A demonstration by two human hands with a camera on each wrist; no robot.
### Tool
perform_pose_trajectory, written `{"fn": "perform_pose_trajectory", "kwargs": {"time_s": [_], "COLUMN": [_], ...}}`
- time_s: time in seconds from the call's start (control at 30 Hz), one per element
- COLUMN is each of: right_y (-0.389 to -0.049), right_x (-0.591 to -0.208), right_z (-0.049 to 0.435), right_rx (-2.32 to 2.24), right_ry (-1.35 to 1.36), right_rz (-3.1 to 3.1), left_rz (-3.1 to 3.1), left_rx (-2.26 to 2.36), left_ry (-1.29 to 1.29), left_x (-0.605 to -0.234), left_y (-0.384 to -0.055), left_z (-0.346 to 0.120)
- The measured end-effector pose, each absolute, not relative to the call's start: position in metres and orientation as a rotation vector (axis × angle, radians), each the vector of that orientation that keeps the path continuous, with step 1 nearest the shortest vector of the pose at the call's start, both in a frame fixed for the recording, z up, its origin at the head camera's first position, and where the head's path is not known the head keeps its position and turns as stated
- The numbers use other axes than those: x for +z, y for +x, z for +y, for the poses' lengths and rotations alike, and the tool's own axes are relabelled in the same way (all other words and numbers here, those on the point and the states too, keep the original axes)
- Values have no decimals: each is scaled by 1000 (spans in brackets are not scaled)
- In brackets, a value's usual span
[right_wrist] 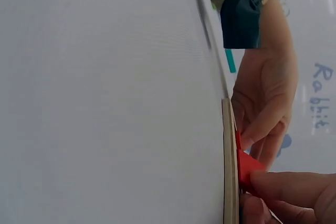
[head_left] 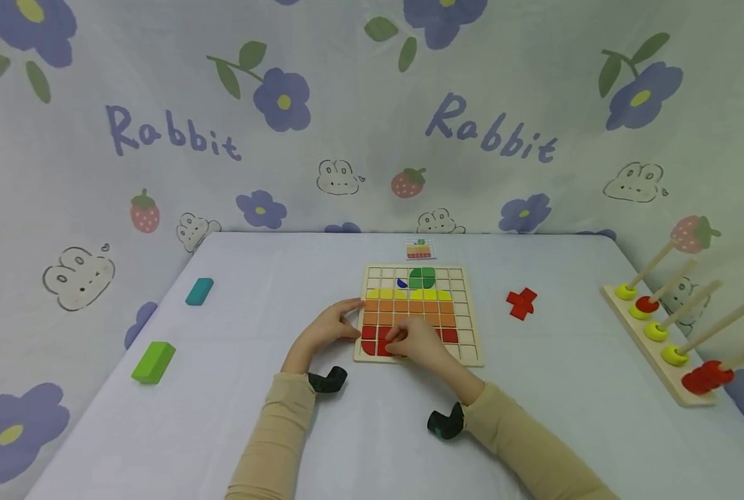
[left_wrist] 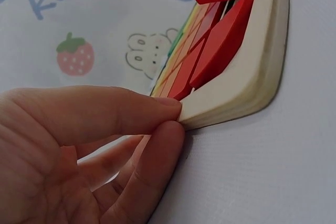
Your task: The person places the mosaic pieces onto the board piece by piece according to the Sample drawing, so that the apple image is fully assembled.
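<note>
A wooden grid board [head_left: 474,340] lies in front of me with coloured tiles in rows: green tiles [head_left: 422,278] at the top, then yellow, orange and red. My left hand [head_left: 329,326] pinches the board's left edge between thumb and finger, near the front corner. Over the front row, my right hand [head_left: 423,344] holds a red tile [right_wrist: 248,169] between thumb and fingers. In the left wrist view that tile is tilted beside a red tile with a curved edge [left_wrist: 223,43]. The right hand hides part of the red rows in the head view.
Several red tiles [head_left: 522,303] lie right of the board. A small picture card [head_left: 419,249] is behind it. A wooden peg stand [head_left: 653,340] with yellow and red beads stands at far right. Teal [head_left: 199,292] and green [head_left: 153,362] blocks lie at left.
</note>
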State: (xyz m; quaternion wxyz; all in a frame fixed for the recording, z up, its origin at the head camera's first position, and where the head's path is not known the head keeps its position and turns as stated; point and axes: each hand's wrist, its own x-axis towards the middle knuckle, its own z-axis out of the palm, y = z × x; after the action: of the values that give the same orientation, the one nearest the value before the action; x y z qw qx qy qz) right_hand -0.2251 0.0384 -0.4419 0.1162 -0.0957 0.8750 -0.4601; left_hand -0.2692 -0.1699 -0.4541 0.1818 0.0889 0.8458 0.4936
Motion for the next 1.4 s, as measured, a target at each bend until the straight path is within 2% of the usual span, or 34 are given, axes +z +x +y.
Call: {"fn": "perform_pose_trajectory", "kwargs": {"time_s": [0.23,0.43,0.7,0.87,1.0,1.4], "right_y": [-225,-227,-251,-258,-253,-252], "right_x": [-442,-433,-415,-424,-434,-435], "right_z": [37,52,138,202,233,239], "right_rx": [-1163,-1299,-1349,-1382,-1333,-1099], "right_ry": [-422,-282,42,242,302,332], "right_rz": [2740,2674,2811,2814,2762,2767], "left_rz": [2402,2408,2409,2378,2388,2400], "left_rx": [1391,1382,1392,1411,1389,1381], "left_ry": [270,266,265,274,271,243], "left_x": [-453,-457,-459,-458,-456,-459], "left_y": [-270,-272,-272,-271,-269,-272], "left_z": [-168,-168,-170,-170,-170,-170]}}
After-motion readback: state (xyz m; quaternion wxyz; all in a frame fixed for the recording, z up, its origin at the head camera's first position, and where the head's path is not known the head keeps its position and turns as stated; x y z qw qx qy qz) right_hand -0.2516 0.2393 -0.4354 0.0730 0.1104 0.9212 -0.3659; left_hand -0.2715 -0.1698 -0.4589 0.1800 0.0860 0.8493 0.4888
